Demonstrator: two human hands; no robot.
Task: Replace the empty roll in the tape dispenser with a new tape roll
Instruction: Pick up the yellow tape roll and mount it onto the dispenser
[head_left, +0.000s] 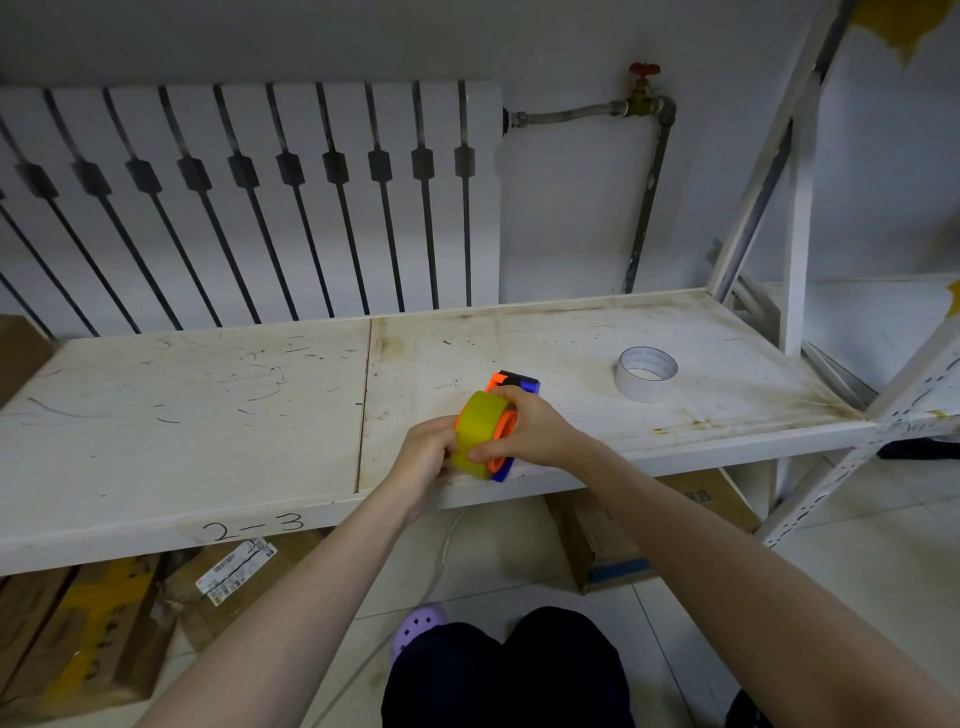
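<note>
Tape dispenser (511, 387) first: you have it between your two hands at the front edge of the white shelf (208, 405), just right of the seam that splits the shelf board. Its orange and blue body shows behind and below your fingers, with the dark blade end pointing away from you toward the radiator (249, 197).

Your yellow tape roll (475, 434) sits on the dispenser's orange hub, standing on edge, and it lies directly between your hands. Your left hand (423, 452) is curled against the roll's left side, fingers closed around the near lower part (how much of the dispenser it also grips is hidden behind the roll). Your right hand (535, 431) wraps over the right side, thumb pressed on the roll's face and fingers folded over the orange hub and the top of the dispenser.

The empty roll (647, 373), a white core with no tape visible on it, rests flat on the shelf well to the right of the dispenser and farther back, apart from both hands.

Below the shelf's front edge, cardboard boxes (88, 634) stand on the tiled floor.
</note>
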